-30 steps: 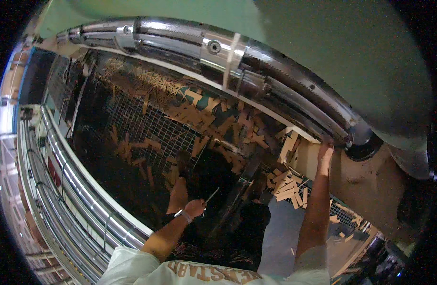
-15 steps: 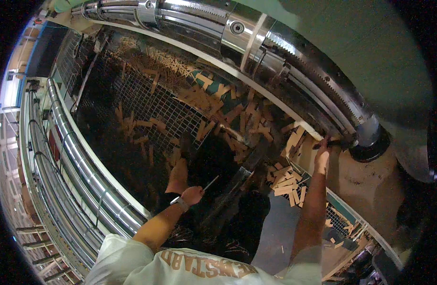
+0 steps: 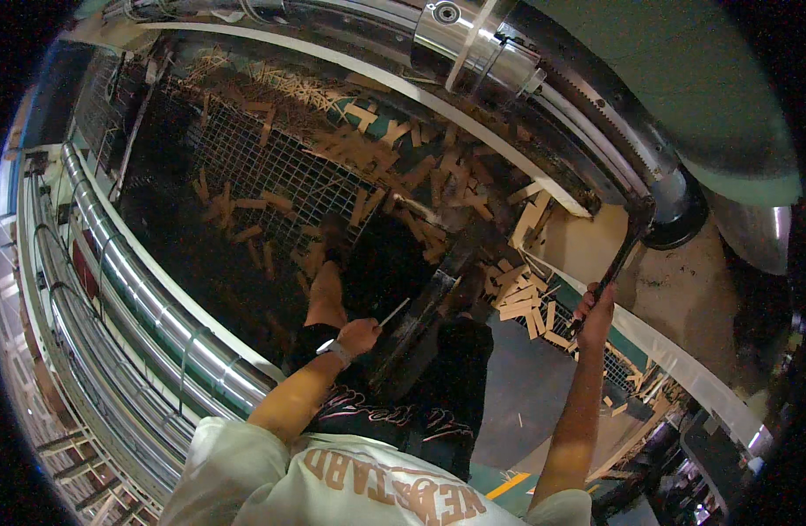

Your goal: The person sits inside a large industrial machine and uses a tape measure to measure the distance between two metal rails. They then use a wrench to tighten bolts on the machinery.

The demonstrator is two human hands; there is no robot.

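My left hand (image 3: 359, 337), with a pale watch on the wrist, is closed around a thin light-coloured rod (image 3: 394, 314) that points up and to the right. At the right, my right hand (image 3: 598, 307) grips the lower part of a long dark wrench-like bar (image 3: 620, 261). The bar's bent upper end meets the end of the large metal shaft (image 3: 670, 193); the exact contact there is too dark to tell. A toothed rack (image 3: 596, 101) and a shiny collar (image 3: 473, 39) run along this machine assembly.
Cardboard scraps (image 3: 525, 302) lie in heaps around my legs and over a wire mesh (image 3: 254, 167). Long steel rollers (image 3: 166, 289) run along the left. A white machine rail (image 3: 543, 188) crosses in front of me, and a dark grey floor plate (image 3: 530, 394) lies below right.
My right hand has drawn back from the shaft's end, and the dark bar now slants down toward me. My left hand keeps the thin rod. The whole view has shifted slightly.
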